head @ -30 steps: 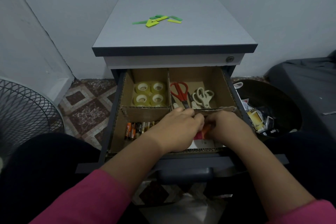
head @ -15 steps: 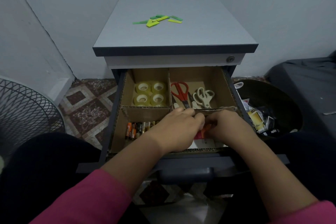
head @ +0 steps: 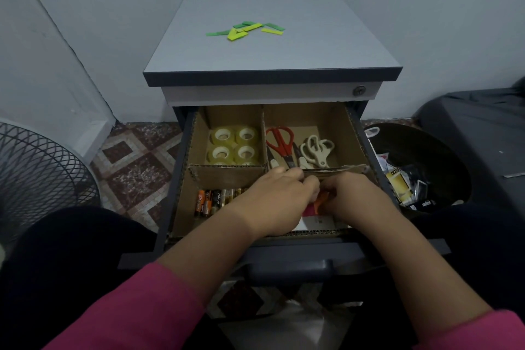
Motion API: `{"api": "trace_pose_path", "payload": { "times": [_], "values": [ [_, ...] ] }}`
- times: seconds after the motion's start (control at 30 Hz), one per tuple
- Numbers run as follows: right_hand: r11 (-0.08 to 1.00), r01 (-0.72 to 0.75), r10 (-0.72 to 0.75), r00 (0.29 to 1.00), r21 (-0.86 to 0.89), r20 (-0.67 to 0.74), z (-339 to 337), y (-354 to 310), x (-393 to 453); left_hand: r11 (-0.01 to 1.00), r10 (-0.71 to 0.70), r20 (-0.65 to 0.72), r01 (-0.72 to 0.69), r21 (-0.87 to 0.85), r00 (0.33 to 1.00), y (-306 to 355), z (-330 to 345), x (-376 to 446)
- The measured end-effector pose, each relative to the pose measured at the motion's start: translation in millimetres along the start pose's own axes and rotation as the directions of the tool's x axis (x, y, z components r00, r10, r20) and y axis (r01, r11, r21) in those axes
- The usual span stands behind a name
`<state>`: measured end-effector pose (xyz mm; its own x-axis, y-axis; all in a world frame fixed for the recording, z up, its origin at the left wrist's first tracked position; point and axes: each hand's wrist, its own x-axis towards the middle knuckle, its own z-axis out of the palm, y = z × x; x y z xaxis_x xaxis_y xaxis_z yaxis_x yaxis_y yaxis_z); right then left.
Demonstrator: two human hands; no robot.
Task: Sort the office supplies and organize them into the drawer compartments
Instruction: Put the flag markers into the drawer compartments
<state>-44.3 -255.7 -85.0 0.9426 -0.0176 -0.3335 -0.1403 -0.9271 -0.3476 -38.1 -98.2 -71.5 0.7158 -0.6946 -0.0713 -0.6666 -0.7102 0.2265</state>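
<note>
L hand [head: 279,198]: yours, fingers curled, tips meeting R hand over front-right compartment; grip unclear.
R hand [head: 353,198]: curled, touching orange item [head: 322,198].
Batteries [head: 211,201]: left of L hand.
Scissors [head: 284,145], tape [head: 234,145]: beyond hands.
Green tabs [head: 245,30]: cabinet top, well beyond.

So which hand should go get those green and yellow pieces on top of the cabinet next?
Probably the left hand. The green and yellow pieces lie left of the cabinet top's middle, more on its side. Both hands are busy in the drawer's front right compartment, and the right hand seems to be pinching something orange there.
</note>
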Motion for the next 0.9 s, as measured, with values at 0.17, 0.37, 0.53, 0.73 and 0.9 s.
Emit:
{"api": "trace_pose_path", "payload": {
  "times": [0.17, 0.37, 0.53, 0.73, 0.9],
  "values": [
    [1.0, -0.001, 0.001, 1.0, 0.03, -0.003, -2.4, -1.2, -1.5, 1.0, -0.005, 0.001, 0.005, -0.017, 1.0, 0.4, -1.5, -0.8],
    [0.996, -0.085, 0.085, 0.991, -0.002, -0.102, -4.3, 3.2, 0.6, 1.0, -0.008, 0.003, 0.008, -0.025, 1.0, 0.3, -1.8, -1.1],
    [0.992, -0.127, 0.127, 0.991, 0.016, -0.033, -0.1, 3.3, 4.5, 1.0, -0.005, 0.017, 0.006, -0.02, 1.0, 0.8, -2.7, -1.0],
    [0.991, -0.137, 0.137, 0.99, 0.007, -0.04, 3.0, 2.8, 7.9, 1.0, -0.008, 0.029, 0.009, -0.017, 1.0, 0.3, -2.5, -0.8],
    [0.989, -0.147, 0.146, 0.989, -0.009, -0.02, 1.8, -0.2, 9.8, 1.0, -0.007, 0.03, 0.007, -0.002, 1.0, 1.2, -2.2, -1.2]
  ]
}}
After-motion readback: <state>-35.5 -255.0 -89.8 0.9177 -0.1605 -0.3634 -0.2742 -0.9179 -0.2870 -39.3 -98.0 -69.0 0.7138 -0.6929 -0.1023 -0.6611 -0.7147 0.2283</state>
